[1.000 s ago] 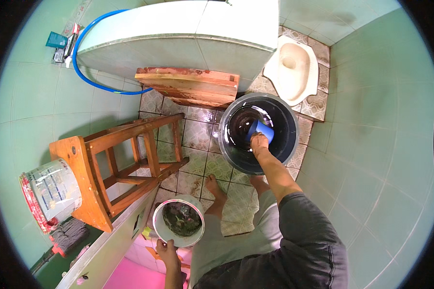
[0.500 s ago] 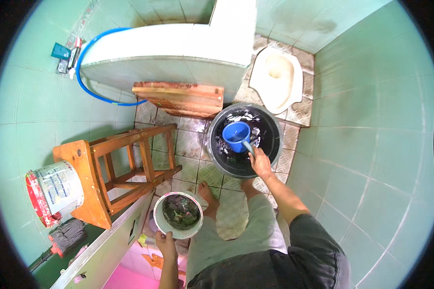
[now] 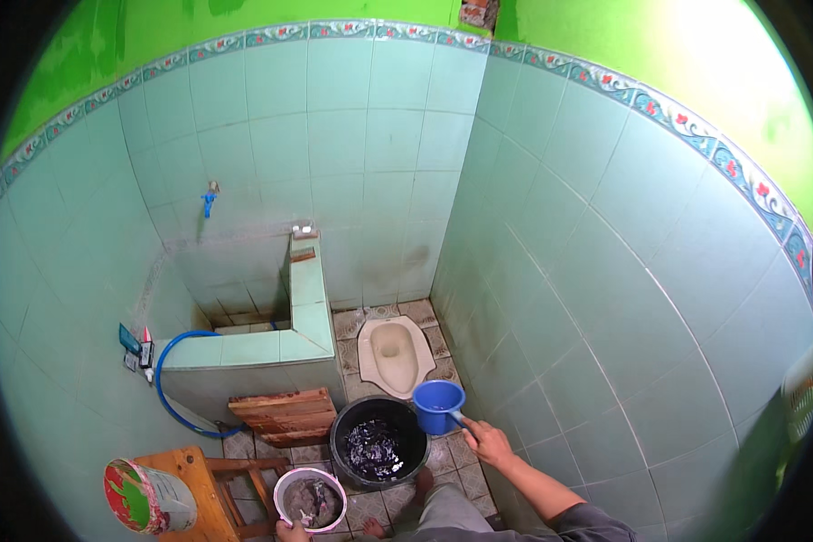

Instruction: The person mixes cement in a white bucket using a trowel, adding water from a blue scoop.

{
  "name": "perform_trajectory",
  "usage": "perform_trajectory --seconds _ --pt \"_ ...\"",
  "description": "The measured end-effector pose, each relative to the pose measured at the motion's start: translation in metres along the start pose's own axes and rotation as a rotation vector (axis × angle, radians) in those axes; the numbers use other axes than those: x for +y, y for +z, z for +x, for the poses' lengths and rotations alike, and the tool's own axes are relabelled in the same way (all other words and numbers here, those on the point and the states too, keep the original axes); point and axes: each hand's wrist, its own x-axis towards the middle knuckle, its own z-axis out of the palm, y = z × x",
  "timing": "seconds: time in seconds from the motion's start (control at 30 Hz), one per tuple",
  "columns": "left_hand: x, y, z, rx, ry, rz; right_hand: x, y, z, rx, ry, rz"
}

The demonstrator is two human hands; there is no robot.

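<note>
The handle of a blue water dipper (image 3: 439,405) is in my right hand (image 3: 489,443), fingers closed around it. The dipper hangs over the right rim of a big black tub (image 3: 336,441), near the squat toilet. Dark water with bright reflections lies in the tub. At the lower left, my left hand (image 3: 292,531) grips the edge of a round white tub with a pink rim (image 3: 342,506). Murky grey-brown contents, with what looks like a soaked dark lump, show inside it. The picture's lower edge partly cuts off my left hand.
A squat toilet (image 3: 395,366) is set in the floor behind the black tub. Wooden boards (image 3: 280,415) lean against the tiled basin wall (image 3: 226,350). A blue hose (image 3: 160,379) curves beside them. At left, a wooden stool (image 3: 206,483) carries a paint-smeared bucket (image 3: 173,501).
The view has tilted up toward the far walls. The dipper has moved from over the tub's water to its right rim. My left hand still grips the white tub.
</note>
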Motion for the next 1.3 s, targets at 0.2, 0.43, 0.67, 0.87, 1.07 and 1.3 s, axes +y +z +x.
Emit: perform_trajectory --seconds 0.2,0.43,0.67,0.87,1.07,1.3 --pt "0.063 0.025 0.01 -0.04 0.064 -0.211 0.054 -0.021 -0.009 -0.019 0.127 -0.103" --pt "0.056 0.064 0.034 0.163 0.08 0.12 0.089 -0.055 0.131 -0.114 0.138 -0.128" --pt "0.085 0.104 0.015 0.208 0.074 0.21 -0.011 -0.386 0.453 0.555 -0.236 -0.434" --pt "0.076 0.15 0.025 0.221 -0.01 -0.337 -0.121 -0.652 0.6 0.636 -0.234 -0.571" --pt "0.12 0.143 0.005 0.138 0.015 -0.313 -0.111 -0.575 0.593 0.859 -0.322 -0.423" --pt "0.153 0.142 0.002 0.197 0.079 0.168 -0.06 -0.41 0.49 0.772 -0.327 -0.193"
